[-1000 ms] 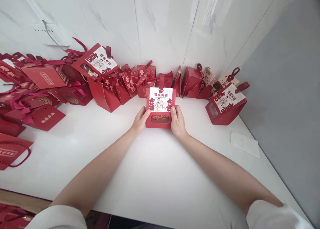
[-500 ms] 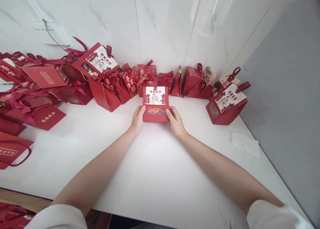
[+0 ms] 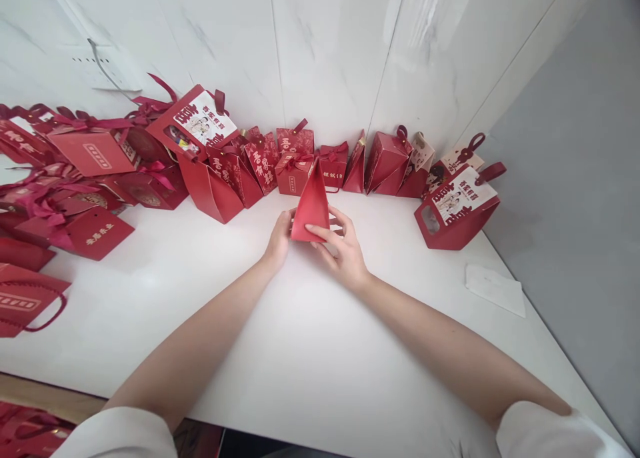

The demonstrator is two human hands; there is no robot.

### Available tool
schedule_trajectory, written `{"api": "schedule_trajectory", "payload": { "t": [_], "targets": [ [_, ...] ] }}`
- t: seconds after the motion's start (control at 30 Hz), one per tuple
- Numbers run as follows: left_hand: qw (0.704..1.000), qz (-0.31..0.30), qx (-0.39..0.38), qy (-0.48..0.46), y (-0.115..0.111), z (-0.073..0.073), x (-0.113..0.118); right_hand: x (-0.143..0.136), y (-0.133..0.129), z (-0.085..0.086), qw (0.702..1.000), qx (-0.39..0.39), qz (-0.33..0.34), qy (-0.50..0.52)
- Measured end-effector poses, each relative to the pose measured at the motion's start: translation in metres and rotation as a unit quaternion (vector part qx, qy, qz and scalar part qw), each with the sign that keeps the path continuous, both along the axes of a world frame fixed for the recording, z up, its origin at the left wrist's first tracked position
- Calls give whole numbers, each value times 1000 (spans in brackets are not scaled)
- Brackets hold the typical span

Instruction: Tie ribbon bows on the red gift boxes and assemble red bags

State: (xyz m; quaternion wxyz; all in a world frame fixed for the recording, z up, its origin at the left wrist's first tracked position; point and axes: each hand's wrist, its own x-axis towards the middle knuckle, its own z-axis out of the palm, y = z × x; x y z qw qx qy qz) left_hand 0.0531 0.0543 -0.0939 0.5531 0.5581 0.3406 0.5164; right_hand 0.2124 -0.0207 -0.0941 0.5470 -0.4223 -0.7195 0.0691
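Observation:
A red gift box (image 3: 311, 208) is held upright over the white table, its plain triangular side turned toward me. My left hand (image 3: 278, 243) grips it from the left, with its fingers partly behind the box. On the other side, my right hand (image 3: 346, 250) has its fingers around the right edge and one finger laid across the lower front. The printed face and window of this box are turned out of sight. Behind it stands a row of small red boxes, among them one with a ribbon bow (image 3: 294, 171).
Many red gift boxes with ribbons (image 3: 95, 231) crowd the left side. One printed box (image 3: 457, 208) stands at the right near the grey wall, with a white paper (image 3: 495, 289) lying before it. A socket (image 3: 103, 68) is on the marbled wall.
The box has been turned between my hands, from its printed front to its plain triangular side. My right hand's fingers have shifted across its lower front.

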Motion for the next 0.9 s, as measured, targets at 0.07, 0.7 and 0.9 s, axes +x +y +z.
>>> {"api": "schedule_trajectory", "payload": {
  "t": [0.07, 0.7, 0.9],
  "targets": [
    [997, -78, 12, -18, -3, 1, -2, 1, -1, 1, 1000, 14, 8, -19],
    [987, -110, 91, 71, -10, 19, 0, 5, 3, 10, 973, -153, 70, 158],
    [984, -119, 110, 70, -13, 22, 0, 5, 2, 11, 947, -212, 139, 198]
  ]
}}
